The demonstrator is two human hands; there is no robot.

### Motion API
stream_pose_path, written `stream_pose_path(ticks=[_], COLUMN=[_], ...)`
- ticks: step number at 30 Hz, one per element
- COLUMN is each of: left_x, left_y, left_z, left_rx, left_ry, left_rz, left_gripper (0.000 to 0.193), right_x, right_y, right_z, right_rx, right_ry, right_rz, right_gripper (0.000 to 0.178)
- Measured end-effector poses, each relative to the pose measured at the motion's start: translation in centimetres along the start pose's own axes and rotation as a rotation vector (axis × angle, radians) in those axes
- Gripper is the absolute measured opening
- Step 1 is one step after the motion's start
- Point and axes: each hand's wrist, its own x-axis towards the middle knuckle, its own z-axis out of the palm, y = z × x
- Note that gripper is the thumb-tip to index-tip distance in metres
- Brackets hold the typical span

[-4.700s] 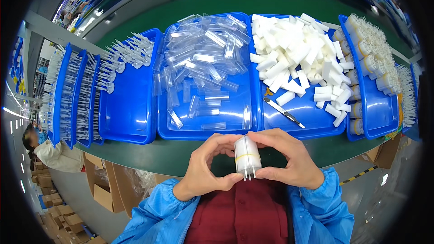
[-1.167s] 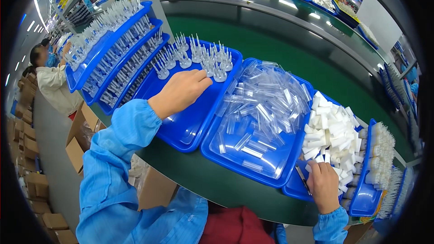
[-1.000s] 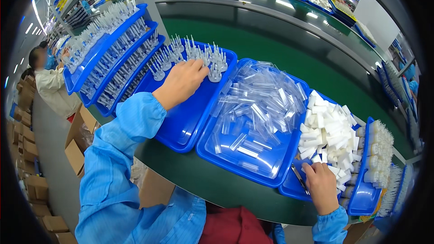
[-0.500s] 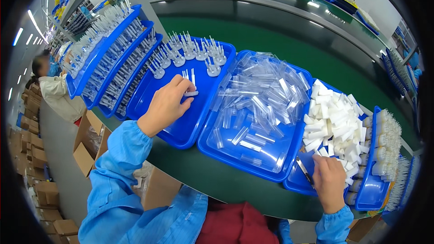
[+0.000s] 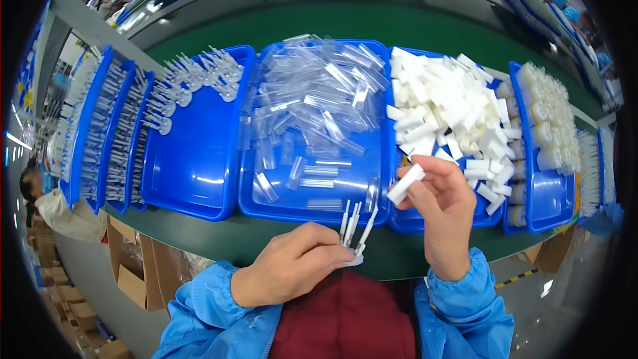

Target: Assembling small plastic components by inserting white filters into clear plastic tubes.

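Observation:
My left hand (image 5: 289, 262) is closed on a small pronged plastic piece (image 5: 357, 260) in front of my body. Its round base sits in my fingertips and several thin white rods stand up from it. To the right, my right hand (image 5: 446, 209) pinches a short white foam block (image 5: 405, 184) between thumb and fingers, above the near edge of the foam tray. A heap of like white blocks (image 5: 458, 103) lies just beyond. More pronged pieces (image 5: 222, 70) stand along the far side of the blue tray (image 5: 189, 159) at left.
The middle blue tray (image 5: 266, 211) holds many clear plastic sleeves (image 5: 312, 103). Tilted blue trays of pronged pieces (image 5: 93, 136) line the left. At the right, a blue tray (image 5: 551, 206) carries round bristly bundles (image 5: 548, 119). Cardboard boxes (image 5: 143, 266) stand below the table edge. Another person (image 5: 66, 213) is far left.
My left hand has carried the pronged piece from the left tray to in front of my body. My right hand has lifted a white foam block from the heap. The view has swung right.

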Motion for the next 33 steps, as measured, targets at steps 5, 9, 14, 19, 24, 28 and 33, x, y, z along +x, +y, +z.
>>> stream_pose_path(ticks=[5,9,14,19,24,28,33], left_x=[0.6,0.6,0.1,-0.5,-0.1,0.0,1.9], left_y=[0.2,-0.3,-1.3,-1.3,-0.2,-0.9,-0.4], left_z=[0.9,1.5,2.2,3.6,3.5,4.7,4.5], left_rx=[-0.021,-0.019,-0.054,-0.167,0.09,0.163,0.325], left_ry=[-0.045,0.002,0.115,0.148,0.123,0.109,0.003], left_rz=[-0.028,-0.04,0.007,-0.041,-0.046,-0.081,0.126], left_gripper=[0.025,0.029,0.04,0.04,0.035,0.029,0.016], right_x=[-1.4,-2.0,-2.2,-2.6,0.9,3.3,2.4], right_y=[0.2,-0.2,1.0,1.8,1.0,2.8,2.7], right_z=[-1.5,-1.3,-1.4,-1.8,-5.3,-8.2,-8.1], right_rx=[-0.275,-0.417,-0.459,-0.308,-0.827,-1.579,-1.456], right_ry=[-0.207,-0.241,-0.281,-0.291,-0.019,-0.07,-0.079], right_rz=[-0.001,-0.157,-0.453,-0.298,-0.644,-0.674,-0.568], right_gripper=[0.021,0.023,0.026,0.029,0.025,0.019,0.026])
